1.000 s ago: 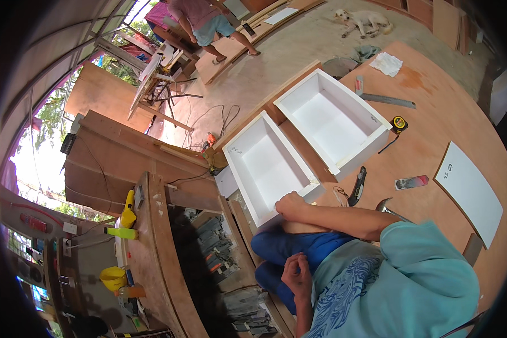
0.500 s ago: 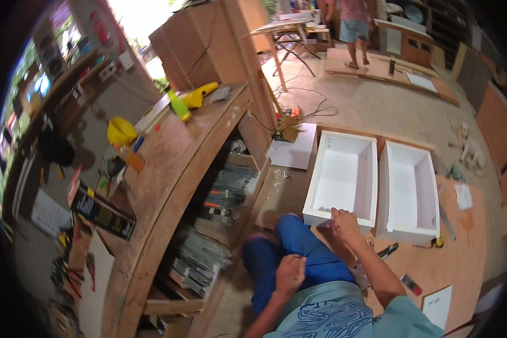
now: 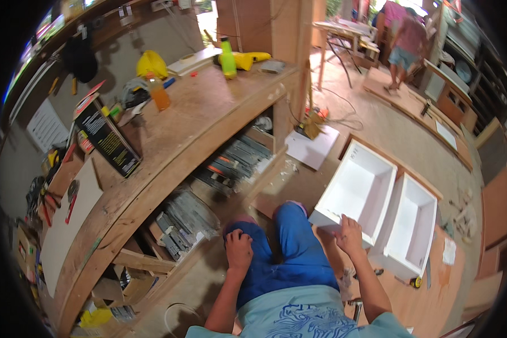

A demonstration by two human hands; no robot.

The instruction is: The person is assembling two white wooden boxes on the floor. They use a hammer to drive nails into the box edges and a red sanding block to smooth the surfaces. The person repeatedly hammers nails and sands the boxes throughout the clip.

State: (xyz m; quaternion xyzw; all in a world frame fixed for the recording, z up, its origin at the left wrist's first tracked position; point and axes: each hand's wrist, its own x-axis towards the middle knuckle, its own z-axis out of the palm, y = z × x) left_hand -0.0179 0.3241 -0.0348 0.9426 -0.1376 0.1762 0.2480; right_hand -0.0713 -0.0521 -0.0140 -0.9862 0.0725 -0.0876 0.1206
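Observation:
My right hand (image 3: 350, 235) is at the near edge of a white drawer box (image 3: 328, 209), fingers over its rim and thumb on the near side. The box is open-topped and lies tilted across a wooden board. Beside it on the right stands a second white drawer box (image 3: 390, 260), which I am not touching. My left hand (image 3: 239, 249) rests on my left knee in blue trousers, holding nothing, its fingers loosely bent and apart.
A long wooden workbench (image 3: 191, 121) runs along the left, with metal drawer slides (image 3: 239, 158) on its shelf. On top are a bottle of orange liquid (image 3: 159, 96) and a black box (image 3: 108, 135). A tape measure (image 3: 416, 281) lies by the boxes. Another person (image 3: 403, 48) stands far back; a dog (image 3: 466, 217) lies right.
My view has turned to the left. My left hand has moved from over my lap onto my knee, its fingers loosening. My right hand stays at the drawer box's near edge.

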